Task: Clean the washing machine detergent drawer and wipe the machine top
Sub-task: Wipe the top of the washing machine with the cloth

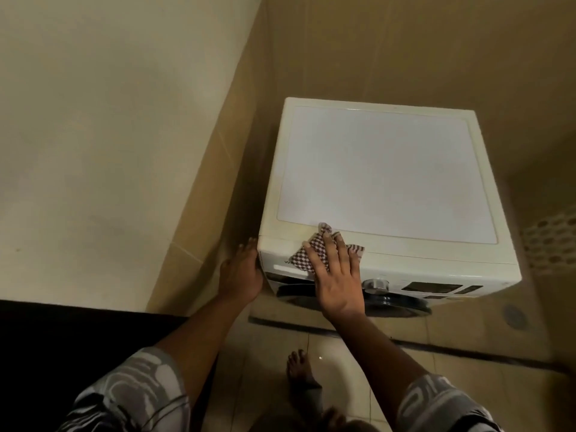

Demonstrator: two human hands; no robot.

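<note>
A white front-loading washing machine (pixel 383 169) stands in a tiled corner, its flat top bare. My right hand (pixel 335 272) lies flat, fingers spread, pressing a brown-and-white checked cloth (pixel 304 257) against the machine's front left top edge, over the detergent drawer panel (pixel 280 267). The drawer looks closed; most of its front is hidden by the cloth and hand. My left hand (pixel 241 272) rests against the machine's front left corner, fingers along its side, holding nothing loose.
A tan tiled wall runs close along the machine's left side and behind it. The control dial (pixel 375 284) and display (pixel 431 287) sit right of my hand, the dark door (pixel 389 302) below. My bare foot (pixel 300 369) stands on the tiled floor.
</note>
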